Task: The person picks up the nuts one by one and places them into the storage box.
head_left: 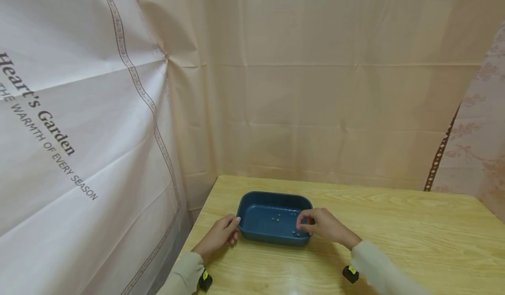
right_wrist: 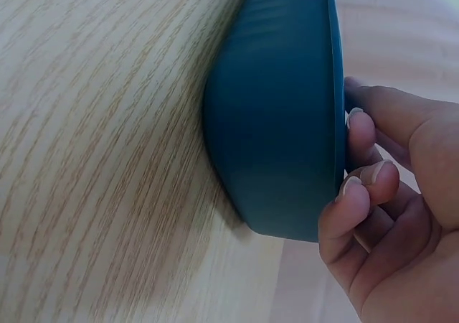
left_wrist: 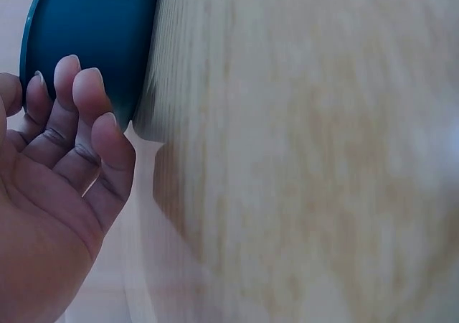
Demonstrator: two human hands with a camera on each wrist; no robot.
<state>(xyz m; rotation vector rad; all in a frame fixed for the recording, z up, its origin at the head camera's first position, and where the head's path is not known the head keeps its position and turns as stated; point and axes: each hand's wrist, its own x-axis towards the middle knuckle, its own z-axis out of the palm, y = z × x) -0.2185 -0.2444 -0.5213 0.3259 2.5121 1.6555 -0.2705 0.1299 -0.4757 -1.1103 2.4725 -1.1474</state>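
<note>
A dark blue rectangular tray with rounded corners stands on the table, several small metal nuts or rings lying on its floor. At its left end my left hand grips the rim, thumb on top and fingers against the outer wall, as the left wrist view also shows. My right hand reaches over the right end, with thumb and index finger curled toward each other inside. From the right wrist view, the tray's wall hides those fingertips; I cannot tell if they pinch a piece. The other fingers curl outside the rim.
The wooden table extends right and toward me. Beige cloth hangs behind it, and a white printed cloth hangs along the left side. Black wrist cameras sit at both sleeves.
</note>
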